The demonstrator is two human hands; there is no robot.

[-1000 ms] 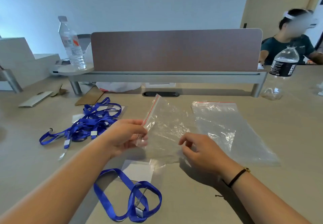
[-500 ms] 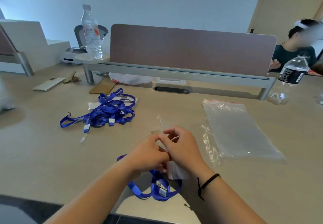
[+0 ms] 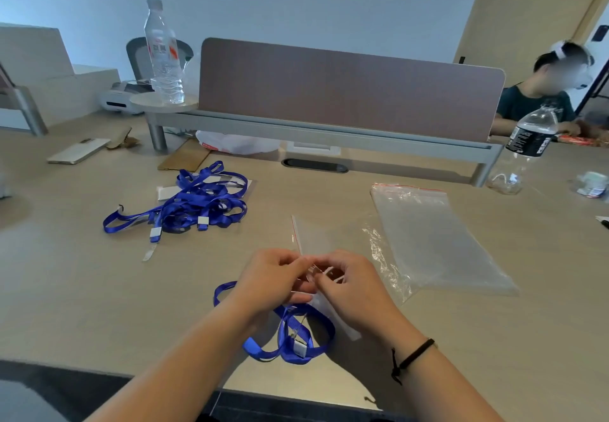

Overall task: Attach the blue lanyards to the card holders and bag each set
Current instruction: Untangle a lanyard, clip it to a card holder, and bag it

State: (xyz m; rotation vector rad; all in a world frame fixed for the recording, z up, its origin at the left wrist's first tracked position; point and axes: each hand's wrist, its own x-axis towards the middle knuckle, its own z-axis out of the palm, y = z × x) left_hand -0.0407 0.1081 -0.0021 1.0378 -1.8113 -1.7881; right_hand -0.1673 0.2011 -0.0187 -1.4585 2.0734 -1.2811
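Note:
Both hands meet over the desk's near middle. My left hand [image 3: 273, 276] and my right hand [image 3: 349, 281] pinch the red-striped mouth of a small clear zip bag [image 3: 313, 237] that stands up between them. Under my hands lies one blue lanyard [image 3: 290, 339] looped on the desk, with a white card holder [image 3: 336, 319] partly hidden beneath my right hand. A tangled pile of blue lanyards [image 3: 197, 201] lies at the left on several card holders [image 3: 168, 192]. A stack of clear zip bags [image 3: 431, 237] lies flat at the right.
A desk divider [image 3: 346, 89] with a metal rail runs across the back. A water bottle [image 3: 163, 52] stands on a round shelf at left, another bottle [image 3: 524, 151] at right. A phone [image 3: 79, 150] lies far left. A person [image 3: 540, 92] sits beyond the divider.
My hands came together from apart and drew the small bag toward me, over the single lanyard. The bag went from spread flat to standing edge-on between my fingers.

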